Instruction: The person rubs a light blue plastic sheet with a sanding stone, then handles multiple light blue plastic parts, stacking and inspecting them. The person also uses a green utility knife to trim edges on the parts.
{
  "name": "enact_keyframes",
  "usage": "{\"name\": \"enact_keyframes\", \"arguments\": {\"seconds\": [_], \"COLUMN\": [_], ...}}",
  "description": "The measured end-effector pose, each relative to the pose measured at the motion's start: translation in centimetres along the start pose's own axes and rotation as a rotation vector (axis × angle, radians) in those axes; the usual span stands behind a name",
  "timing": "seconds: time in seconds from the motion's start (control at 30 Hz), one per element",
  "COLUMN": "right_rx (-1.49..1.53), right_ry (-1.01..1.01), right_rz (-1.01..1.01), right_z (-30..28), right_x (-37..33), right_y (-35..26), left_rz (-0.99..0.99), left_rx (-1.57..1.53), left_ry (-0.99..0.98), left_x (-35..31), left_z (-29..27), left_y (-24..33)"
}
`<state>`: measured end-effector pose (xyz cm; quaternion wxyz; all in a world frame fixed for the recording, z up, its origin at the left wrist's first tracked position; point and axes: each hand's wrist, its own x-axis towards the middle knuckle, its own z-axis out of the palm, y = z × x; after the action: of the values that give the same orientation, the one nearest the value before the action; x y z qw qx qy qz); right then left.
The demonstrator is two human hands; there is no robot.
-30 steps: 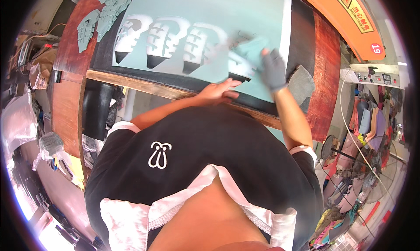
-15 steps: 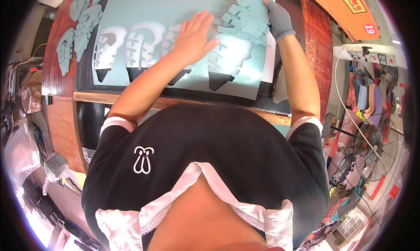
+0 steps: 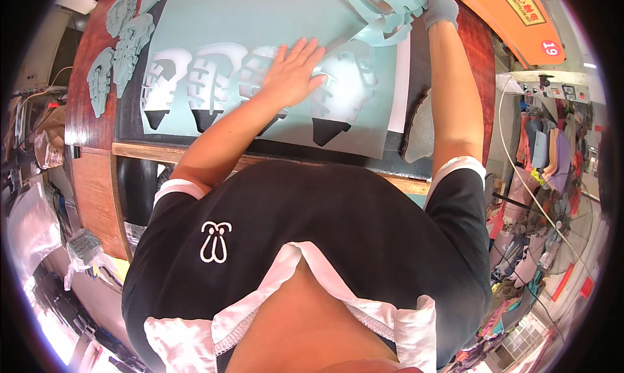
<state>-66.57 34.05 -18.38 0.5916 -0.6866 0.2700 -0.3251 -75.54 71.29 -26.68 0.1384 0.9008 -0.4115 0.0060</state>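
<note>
A pale green sheet (image 3: pixel 240 18) lies over the bench, with a row of cut-out openings along its near side. My left hand (image 3: pixel 296 74) is bare and rests flat on this sheet, fingers stretched out, between two of the openings. At the far right, my right hand (image 3: pixel 443 7) wears a grey glove and grips pale green cut-out pieces (image 3: pixel 390 2) shaped like shoe uppers. These pieces hang over the sheet, and a loose strip (image 3: pixel 367 31) curls below them. The glove's fingertips are partly hidden.
More green cut-outs (image 3: pixel 132 44) lie stacked on the red-brown wooden board at the left. An orange machine panel (image 3: pixel 520 15) stands at the far right. A dark grey curved piece (image 3: pixel 419 129) sits by my right forearm. A wooden rail (image 3: pixel 149 153) edges the bench.
My right hand has moved away and to the right with the cut-out pieces, uncovering more of the opening below. My left hand stays flat on the sheet.
</note>
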Motion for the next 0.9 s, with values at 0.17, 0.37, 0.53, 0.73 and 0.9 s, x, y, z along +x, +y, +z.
{"name": "enact_keyframes", "arguments": {"seconds": [0.17, 0.37, 0.53, 0.73, 0.9], "right_rx": [0.060, 0.055, -0.084, 0.001, -0.077], "right_ry": [0.111, -0.151, -0.101, 0.010, 0.165], "right_rz": [0.045, -0.190, -0.150, 0.024, 0.096], "right_z": [0.9, 0.8, -0.4, -1.6, 0.9], "right_x": [-4.1, -12.5, -14.8, -13.9, -11.3], "right_y": [-2.3, -4.4, -4.4, -4.2, -5.4], "left_rz": [0.027, 0.106, 0.537, 0.476, 0.481], "left_rx": [-0.048, -0.106, 0.147, 0.019, -0.148], "left_ry": [0.038, 0.202, 0.250, 0.103, 0.069], "left_x": [-0.3, 0.1, 2.7, 1.1, -0.4], "left_z": [0.2, -0.5, 0.6, 2.2, 2.5], "left_y": [-0.5, 1.4, 4.8, 4.7, 4.0]}}
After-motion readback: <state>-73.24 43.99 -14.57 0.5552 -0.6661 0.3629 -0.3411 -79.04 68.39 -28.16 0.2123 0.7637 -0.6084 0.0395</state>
